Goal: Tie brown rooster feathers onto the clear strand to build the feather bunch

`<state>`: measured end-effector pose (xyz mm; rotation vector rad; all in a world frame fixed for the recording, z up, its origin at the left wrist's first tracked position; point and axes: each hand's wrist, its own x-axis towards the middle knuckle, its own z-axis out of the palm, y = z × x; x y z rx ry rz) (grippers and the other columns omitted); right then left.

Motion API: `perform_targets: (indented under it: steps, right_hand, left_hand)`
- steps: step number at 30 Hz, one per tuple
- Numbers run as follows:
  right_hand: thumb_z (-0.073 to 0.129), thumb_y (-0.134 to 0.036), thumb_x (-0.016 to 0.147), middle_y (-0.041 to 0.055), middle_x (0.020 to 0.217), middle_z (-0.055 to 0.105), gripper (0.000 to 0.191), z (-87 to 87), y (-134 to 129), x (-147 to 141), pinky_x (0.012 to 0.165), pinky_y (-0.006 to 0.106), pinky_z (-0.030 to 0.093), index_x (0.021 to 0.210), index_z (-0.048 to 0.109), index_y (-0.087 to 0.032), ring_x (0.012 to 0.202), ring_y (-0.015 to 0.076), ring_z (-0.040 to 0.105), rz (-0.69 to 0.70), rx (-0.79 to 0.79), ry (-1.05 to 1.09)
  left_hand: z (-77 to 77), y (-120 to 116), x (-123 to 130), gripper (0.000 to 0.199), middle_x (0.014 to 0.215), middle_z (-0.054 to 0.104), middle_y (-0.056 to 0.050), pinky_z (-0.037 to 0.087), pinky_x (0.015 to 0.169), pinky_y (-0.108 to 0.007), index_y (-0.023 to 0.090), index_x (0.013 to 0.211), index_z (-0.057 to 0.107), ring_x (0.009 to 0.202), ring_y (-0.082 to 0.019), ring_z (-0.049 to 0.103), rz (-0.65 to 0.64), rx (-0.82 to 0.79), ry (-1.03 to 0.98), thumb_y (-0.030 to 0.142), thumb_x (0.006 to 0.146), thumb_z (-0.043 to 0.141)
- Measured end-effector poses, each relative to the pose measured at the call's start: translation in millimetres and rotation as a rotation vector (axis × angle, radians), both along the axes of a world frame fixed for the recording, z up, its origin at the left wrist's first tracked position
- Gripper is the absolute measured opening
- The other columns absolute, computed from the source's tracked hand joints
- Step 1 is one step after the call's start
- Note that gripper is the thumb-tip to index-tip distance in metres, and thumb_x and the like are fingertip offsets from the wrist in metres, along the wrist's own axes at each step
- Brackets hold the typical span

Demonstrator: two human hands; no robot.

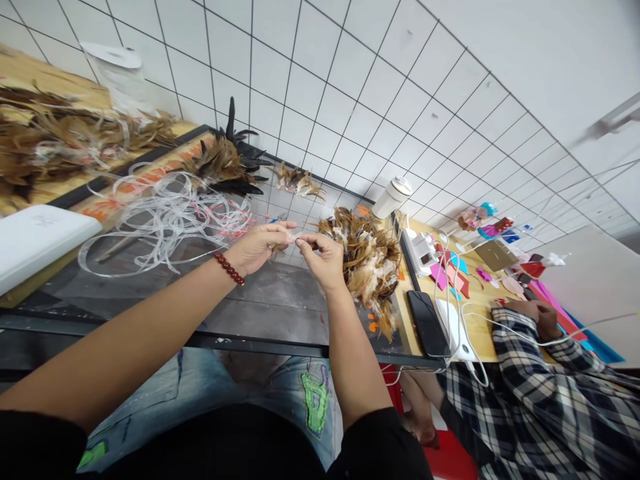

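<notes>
My left hand [263,247], with a dark red bead bracelet [229,269] on the wrist, has its fingers closed over the middle of the table. Close against its fingertips, my right hand [324,259] pinches with thumb and forefinger. Between them is a small pale, see-through bit, too small to name, and a little brown shows under the left fingers. A tangled heap of clear plastic strip [165,207] lies left of my left hand. Beside my right hand is a pile of brown feathers [367,250]. Smaller feather pieces [297,181] lie beyond both hands.
Black and brown feathers [230,160] stand at the back, with more feather bunches [65,140] at left near a white box [45,240]. At right are a white tumbler [393,197], a phone [427,323], a power strip [454,330] with cables, and a person in a plaid shirt [540,387].
</notes>
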<state>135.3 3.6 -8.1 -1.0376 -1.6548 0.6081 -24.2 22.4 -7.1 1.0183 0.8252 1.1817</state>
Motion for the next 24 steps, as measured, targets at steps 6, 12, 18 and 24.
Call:
perform_targets:
  steps: [6, 12, 18, 24]
  right_hand:
    - [0.064, -0.037, 0.079, 0.0018, 0.074, 0.068, 0.017, -7.8, 0.8, -6.7, 0.071, 0.028, 0.049, 0.08, 0.071, -0.021, 0.066, 0.0131, 0.055, -0.095, -0.047, -0.014]
    - [0.064, -0.04, 0.077, 0.0, 0.066, 0.065, 0.021, -13.8, -1.7, -23.5, 0.066, 0.025, 0.049, 0.076, 0.07, -0.02, 0.059, 0.0111, 0.054, -0.179, -0.079, 0.046]
    - [0.062, -0.037, 0.078, 0.0006, 0.066, 0.065, 0.02, -8.3, -7.1, -24.4, 0.064, 0.027, 0.048, 0.075, 0.07, -0.018, 0.058, 0.0114, 0.054, -0.092, -0.04, 0.092]
    - [0.062, -0.047, 0.08, -0.0026, 0.067, 0.059, 0.028, -7.7, -4.6, -22.4, 0.055, 0.023, 0.045, 0.086, 0.061, -0.019, 0.054, 0.0085, 0.05, -0.064, -0.174, 0.246]
  left_hand:
    - [0.7, -6.4, 1.7, 0.009, 0.123, 0.056, -0.009, 0.039, 0.099, -0.043, 0.02, 0.057, 0.065, 0.108, -0.027, 0.053, 0.317, 0.541, 0.466, 0.022, 0.058, 0.074]
    - [-3.0, -6.7, -6.5, 0.008, 0.122, 0.062, -0.006, 0.015, 0.113, -0.052, 0.022, 0.065, 0.067, 0.119, -0.031, 0.046, 0.558, 0.967, 0.827, 0.015, 0.069, 0.069]
    - [-4.6, -7.2, -4.5, 0.011, 0.095, 0.069, -0.007, 0.044, 0.09, -0.039, 0.022, 0.081, 0.07, 0.093, -0.023, 0.06, 0.451, 0.865, 0.709, 0.02, 0.08, 0.06]
    - [-7.7, -10.7, -0.6, 0.011, 0.087, 0.069, -0.006, 0.045, 0.089, -0.034, 0.024, 0.078, 0.07, 0.086, -0.021, 0.062, 0.402, 0.779, 0.642, 0.024, 0.081, 0.06]
